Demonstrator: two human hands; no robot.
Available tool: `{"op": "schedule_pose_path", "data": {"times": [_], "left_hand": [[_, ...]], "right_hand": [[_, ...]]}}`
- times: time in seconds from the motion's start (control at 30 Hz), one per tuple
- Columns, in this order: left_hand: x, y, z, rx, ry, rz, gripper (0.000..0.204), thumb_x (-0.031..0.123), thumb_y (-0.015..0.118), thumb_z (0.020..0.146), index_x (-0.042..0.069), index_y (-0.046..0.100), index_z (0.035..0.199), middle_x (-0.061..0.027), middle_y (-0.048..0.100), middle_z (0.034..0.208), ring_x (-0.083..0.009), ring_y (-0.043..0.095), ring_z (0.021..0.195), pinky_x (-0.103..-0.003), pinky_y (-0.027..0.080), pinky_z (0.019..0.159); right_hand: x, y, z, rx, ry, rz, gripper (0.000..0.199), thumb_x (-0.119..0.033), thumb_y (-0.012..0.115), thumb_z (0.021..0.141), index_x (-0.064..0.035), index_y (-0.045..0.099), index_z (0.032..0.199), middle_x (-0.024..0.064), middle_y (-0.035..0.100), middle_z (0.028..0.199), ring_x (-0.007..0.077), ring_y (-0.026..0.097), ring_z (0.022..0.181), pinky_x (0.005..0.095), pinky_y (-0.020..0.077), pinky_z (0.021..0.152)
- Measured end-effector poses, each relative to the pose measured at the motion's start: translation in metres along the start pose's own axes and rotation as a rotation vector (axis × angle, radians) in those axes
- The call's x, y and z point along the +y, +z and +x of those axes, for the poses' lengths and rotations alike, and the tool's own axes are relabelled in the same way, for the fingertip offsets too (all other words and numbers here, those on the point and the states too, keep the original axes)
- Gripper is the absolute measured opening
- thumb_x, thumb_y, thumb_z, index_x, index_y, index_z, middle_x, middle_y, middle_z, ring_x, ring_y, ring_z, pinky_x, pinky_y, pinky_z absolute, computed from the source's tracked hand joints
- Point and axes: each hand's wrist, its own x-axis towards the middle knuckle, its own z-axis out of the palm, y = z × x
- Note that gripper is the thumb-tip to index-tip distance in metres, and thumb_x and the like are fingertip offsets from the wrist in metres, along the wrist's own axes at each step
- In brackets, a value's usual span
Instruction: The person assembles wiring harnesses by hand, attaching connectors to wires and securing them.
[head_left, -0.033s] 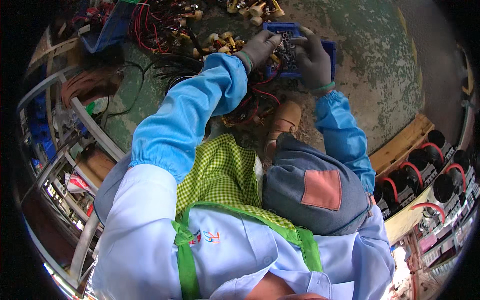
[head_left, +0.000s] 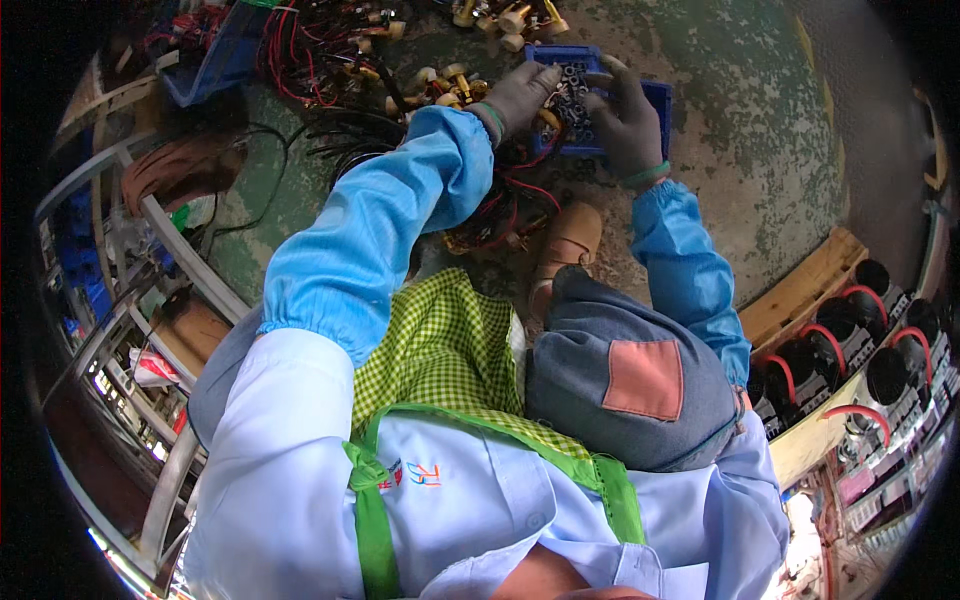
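My left hand [head_left: 519,100], in a grey glove, is closed at the left side of a small blue bin [head_left: 588,150]. A yellow brass fitting [head_left: 549,118] with a dark and red wire shows under its palm, seemingly held there; the grip is partly hidden. Small metal nuts [head_left: 572,92] fill the bin. Over the bin's right side is my right hand [head_left: 630,120], also gloved, its thumb and bent forefinger apart. I see nothing between those fingers.
More brass fittings [head_left: 455,85] and red and black wires [head_left: 310,60] lie on the worn green floor. A larger blue crate [head_left: 215,60] is at far left, by a metal frame [head_left: 170,230]. Black cylindrical parts with red tubes [head_left: 835,330] line the right side.
My right thumb has moved away from the forefinger, and the gap between them is wider. The left hand has barely shifted.
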Motion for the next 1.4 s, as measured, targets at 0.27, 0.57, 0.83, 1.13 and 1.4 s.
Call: {"op": "schedule_pose_path", "data": {"times": [0.27, 0.57, 0.83, 1.13, 1.4], "left_hand": [[0.025, 0.000, -0.004, -0.337, -0.197, 0.058, 0.067, 0.061, 0.027, 0.089, 0.007, 0.041, 0.127, -0.0142, 0.056, 0.095, -0.0191, 0.056, 0.068, -0.032, 0.049, 0.058], [0.007, 0.010, 0.007, -0.242, -0.040, 0.136, 0.063, 0.058, 0.032, 0.089, 0.006, 0.040, 0.125, -0.0117, 0.051, 0.087, -0.0148, 0.049, 0.061, -0.030, 0.046, 0.054], [0.033, 0.001, -0.002, -0.284, -0.432, -0.053, 0.079, 0.068, 0.027, 0.085, 0.008, 0.033, 0.135, -0.0174, 0.050, 0.116, -0.0194, 0.055, 0.069, -0.036, 0.052, 0.066], [0.011, 0.015, 0.006, -0.428, -0.069, 0.057, 0.073, 0.063, 0.024, 0.088, 0.011, 0.022, 0.139, -0.0149, 0.034, 0.135, -0.0287, 0.048, 0.112, -0.039, 0.051, 0.079], [0.023, 0.009, -0.002, -0.182, 0.028, -0.275, 0.049, 0.048, 0.055, 0.086, 0.006, 0.052, 0.111, -0.0046, 0.057, 0.087, -0.0120, 0.056, 0.071, -0.026, 0.051, 0.064]], "right_hand": [[0.041, 0.002, 0.001, -0.101, 0.018, 0.311, 0.059, -0.018, 0.068, 0.082, -0.0036, 0.039, 0.131, 0.0092, 0.054, 0.116, 0.0160, 0.052, 0.103, 0.0297, 0.0442, 0.087], [0.058, 0.001, -0.007, 0.121, 0.175, 0.070, 0.057, -0.042, 0.062, 0.082, -0.0084, 0.046, 0.125, 0.0122, 0.060, 0.109, 0.0240, 0.059, 0.098, 0.0380, 0.0507, 0.082], [0.040, -0.008, -0.006, -0.095, 0.339, 0.357, 0.049, -0.040, 0.055, 0.087, -0.0087, 0.050, 0.124, 0.0091, 0.055, 0.119, 0.0228, 0.055, 0.103, 0.0379, 0.0507, 0.081], [0.053, 0.006, 0.013, -0.073, 0.314, 0.456, 0.048, -0.037, 0.062, 0.084, -0.0037, 0.054, 0.118, 0.0124, 0.058, 0.111, 0.0252, 0.056, 0.100, 0.0377, 0.0505, 0.082], [0.060, -0.017, 0.002, 0.076, 0.355, 0.461, 0.036, -0.031, 0.054, 0.090, -0.0007, 0.057, 0.110, 0.0031, 0.061, 0.085, 0.0132, 0.058, 0.073, 0.0278, 0.0470, 0.062]]}}
